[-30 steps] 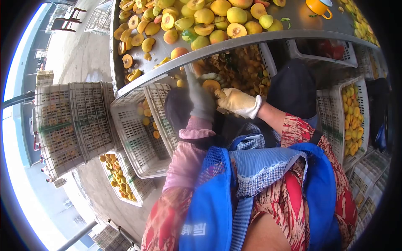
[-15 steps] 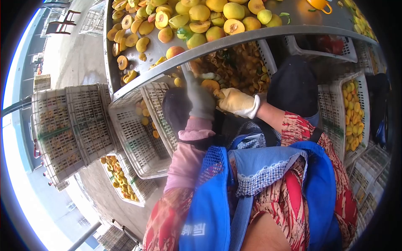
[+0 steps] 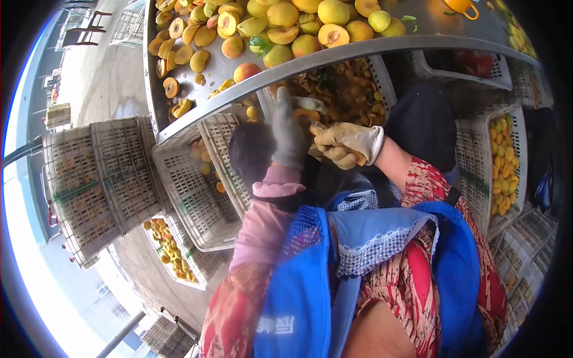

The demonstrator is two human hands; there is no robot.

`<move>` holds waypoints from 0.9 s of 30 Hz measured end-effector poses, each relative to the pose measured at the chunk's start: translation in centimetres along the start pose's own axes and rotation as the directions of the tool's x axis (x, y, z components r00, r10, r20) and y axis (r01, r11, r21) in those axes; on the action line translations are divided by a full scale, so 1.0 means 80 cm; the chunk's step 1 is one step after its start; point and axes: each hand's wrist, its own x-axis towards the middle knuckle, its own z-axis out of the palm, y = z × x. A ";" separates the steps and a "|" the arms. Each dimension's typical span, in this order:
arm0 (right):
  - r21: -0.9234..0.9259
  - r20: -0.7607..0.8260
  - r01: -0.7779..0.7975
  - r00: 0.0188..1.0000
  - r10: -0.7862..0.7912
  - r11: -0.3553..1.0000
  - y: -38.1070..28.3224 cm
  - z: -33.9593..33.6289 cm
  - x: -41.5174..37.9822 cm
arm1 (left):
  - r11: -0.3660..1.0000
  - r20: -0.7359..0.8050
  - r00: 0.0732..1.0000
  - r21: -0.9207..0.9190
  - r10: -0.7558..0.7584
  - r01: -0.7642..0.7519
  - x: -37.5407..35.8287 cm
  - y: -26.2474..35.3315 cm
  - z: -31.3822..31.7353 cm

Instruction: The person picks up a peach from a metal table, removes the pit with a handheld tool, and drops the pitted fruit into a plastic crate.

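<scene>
My left hand [image 3: 289, 134], in a grey glove, is closed around a cut peach half [image 3: 307, 114], its thumb pointing up toward the table edge. Close on its right, my right hand [image 3: 347, 144] wears a cream glove and wraps round a small tool with a tan handle [image 3: 360, 157]. The tool's tip lies near the fruit; its shape is too small to make out. Below both hands' far side, a white crate [image 3: 382, 80] holds many peach scraps. Above them, whole and halved peaches [image 3: 283, 17] are heaped on the metal table [image 3: 239, 89].
The table's raised rim runs just beyond my hands. White crates [image 3: 194, 197] stand at my left, with stacked crates [image 3: 89, 185] farther out. A crate of peach halves [image 3: 504, 167] is at my right. An orange cup-like object [image 3: 459, 6] sits on the table.
My right hand has drawn slightly right and down, away from the peach half, and turned so its curled fingers show. My left hand stays around the fruit, its thumb now sharper in view.
</scene>
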 end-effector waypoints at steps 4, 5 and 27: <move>-0.005 0.062 0.059 0.996 -0.058 0.998 0.009 0.002 -0.018 | 0.961 0.185 0.981 0.259 0.051 -0.099 -0.006 0.015 -0.001; -0.019 0.080 0.060 0.995 -0.058 0.998 0.012 -0.002 -0.019 | 0.928 0.238 0.968 0.337 0.079 -0.159 -0.011 0.021 0.002; -0.923 0.024 -0.214 0.796 -0.604 -0.319 0.068 -0.117 0.093 | -0.024 0.191 0.804 0.976 0.563 -0.215 0.108 0.158 -0.119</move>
